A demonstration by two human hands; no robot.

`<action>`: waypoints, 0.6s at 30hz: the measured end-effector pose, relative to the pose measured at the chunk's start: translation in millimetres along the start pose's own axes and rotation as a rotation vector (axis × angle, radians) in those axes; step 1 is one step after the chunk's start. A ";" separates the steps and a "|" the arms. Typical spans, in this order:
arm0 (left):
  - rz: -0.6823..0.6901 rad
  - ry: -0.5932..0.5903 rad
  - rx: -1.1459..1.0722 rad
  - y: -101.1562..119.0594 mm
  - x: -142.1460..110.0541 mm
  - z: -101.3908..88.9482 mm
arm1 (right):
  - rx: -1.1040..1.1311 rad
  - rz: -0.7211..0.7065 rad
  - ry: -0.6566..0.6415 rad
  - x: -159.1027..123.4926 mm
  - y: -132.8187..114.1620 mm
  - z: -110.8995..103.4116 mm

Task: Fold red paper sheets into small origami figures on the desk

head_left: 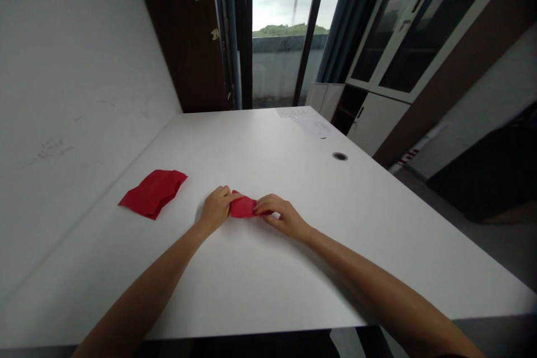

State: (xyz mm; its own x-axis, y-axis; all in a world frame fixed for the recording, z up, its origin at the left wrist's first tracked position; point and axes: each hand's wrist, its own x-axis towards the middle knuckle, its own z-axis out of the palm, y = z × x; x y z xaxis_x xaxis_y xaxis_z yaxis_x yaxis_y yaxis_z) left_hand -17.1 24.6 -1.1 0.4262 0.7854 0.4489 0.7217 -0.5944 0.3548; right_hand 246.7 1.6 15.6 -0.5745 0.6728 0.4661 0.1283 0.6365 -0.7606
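1. The small red piece (242, 208) lies near the middle of the desk's near half, its long axis running left-right, roughly along the near edge.
2. The left hand's (216, 208) fingers hold its left end; the right hand's (283, 215) fingers pinch its right end.
3. A larger red sheet (153, 193) lies toward the left edge of the white desk (251, 151).
4. Papers (308, 123) lie by the far right corner, their print too small to read.
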 end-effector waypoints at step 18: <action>-0.468 -0.083 -0.856 2.0 -3.3 37.6 | -0.435 0.020 -0.048 -5.5 45.4 13.9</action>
State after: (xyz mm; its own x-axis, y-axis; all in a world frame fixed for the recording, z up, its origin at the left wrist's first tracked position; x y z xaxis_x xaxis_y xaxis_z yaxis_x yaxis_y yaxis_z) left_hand 3.5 27.3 -32.6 0.2585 0.9640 0.0632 0.2019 -0.1179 0.9723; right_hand 244.5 21.6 -27.7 -0.6042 0.6746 0.4240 0.4624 0.7302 -0.5029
